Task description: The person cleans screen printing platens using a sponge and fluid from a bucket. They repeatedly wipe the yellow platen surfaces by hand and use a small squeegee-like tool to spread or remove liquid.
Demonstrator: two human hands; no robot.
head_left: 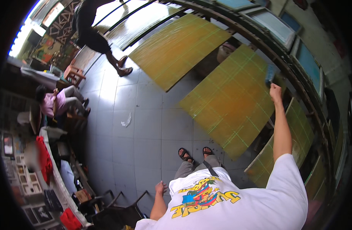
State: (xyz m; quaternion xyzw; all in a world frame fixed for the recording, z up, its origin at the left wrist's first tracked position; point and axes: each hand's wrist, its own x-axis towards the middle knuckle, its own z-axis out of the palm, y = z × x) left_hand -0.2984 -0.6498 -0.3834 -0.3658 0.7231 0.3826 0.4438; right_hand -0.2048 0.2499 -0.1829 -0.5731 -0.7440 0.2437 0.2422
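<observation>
My right hand (276, 92) grips the handle of a blurred bluish brush-like tool (270, 74), held out at arm's length. The tool is over the far right edge of a yellow-brown panel (230, 100) marked with crossing green lines. Whether its head touches the panel, I cannot tell. Low by my side hangs my left hand (161, 187), bare, with loosely curled fingers and nothing visible in it. Below it is the dark frame of a chair (121, 201).
Another yellow panel (180, 51) lies beyond, and a third panel (296, 135) slants at right. Framed screens (272, 27) line a dark metal rail (293, 74). One person stands at upper left; another sits at left beside a cluttered counter (64, 172). A scrap (126, 120) lies on the tiles.
</observation>
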